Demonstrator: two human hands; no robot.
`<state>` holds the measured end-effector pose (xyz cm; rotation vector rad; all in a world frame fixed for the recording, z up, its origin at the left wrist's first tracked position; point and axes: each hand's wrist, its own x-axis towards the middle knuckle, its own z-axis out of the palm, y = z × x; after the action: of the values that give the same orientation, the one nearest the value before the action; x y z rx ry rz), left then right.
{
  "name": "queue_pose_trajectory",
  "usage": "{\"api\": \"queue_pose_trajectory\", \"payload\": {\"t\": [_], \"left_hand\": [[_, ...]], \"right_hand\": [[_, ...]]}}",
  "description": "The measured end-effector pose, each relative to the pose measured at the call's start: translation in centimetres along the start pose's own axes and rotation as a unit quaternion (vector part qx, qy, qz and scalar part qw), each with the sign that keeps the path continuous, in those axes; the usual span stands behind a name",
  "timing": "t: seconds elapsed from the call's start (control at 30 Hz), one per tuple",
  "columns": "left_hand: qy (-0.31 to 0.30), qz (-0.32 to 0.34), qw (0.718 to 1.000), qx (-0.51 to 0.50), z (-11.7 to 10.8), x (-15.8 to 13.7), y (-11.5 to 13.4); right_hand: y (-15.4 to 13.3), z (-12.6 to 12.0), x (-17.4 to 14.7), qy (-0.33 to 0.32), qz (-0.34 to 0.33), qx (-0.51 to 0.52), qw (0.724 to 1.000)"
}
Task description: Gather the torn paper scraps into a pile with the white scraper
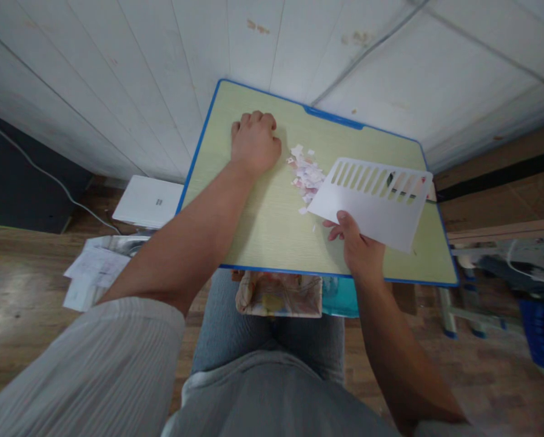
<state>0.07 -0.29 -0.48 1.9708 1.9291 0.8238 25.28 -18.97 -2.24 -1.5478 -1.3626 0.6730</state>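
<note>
As the slotted white sheet (367,212) is gripped by the right hand (361,243), the paper scraps (310,177) are mostly heaped on the tabletop (272,240), strays (303,210) left loose, the left hand (256,142) curled, its palm hidden.

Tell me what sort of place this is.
Probably a room at home, perhaps a study corner: a small blue-edged table by a white panelled wall, what looks like a closed laptop low to the left, and wood-look flooring.
</note>
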Motion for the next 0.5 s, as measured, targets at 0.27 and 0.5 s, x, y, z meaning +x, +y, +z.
{"api": "queue_pose_trajectory", "payload": {"t": [0.27,0.5], "left_hand": [[0.005,0.013,0.999,-0.045,1.3,1.0,-1.3],[0.006,0.014,0.999,-0.045,1.9,1.4,-1.7]], "right_hand": [[0.1,-0.8,-0.3,-0.028,-0.019,-0.01,0.999],[-0.4,-0.3,-0.5,-0.025,-0.025,-0.014,0.999]]}}
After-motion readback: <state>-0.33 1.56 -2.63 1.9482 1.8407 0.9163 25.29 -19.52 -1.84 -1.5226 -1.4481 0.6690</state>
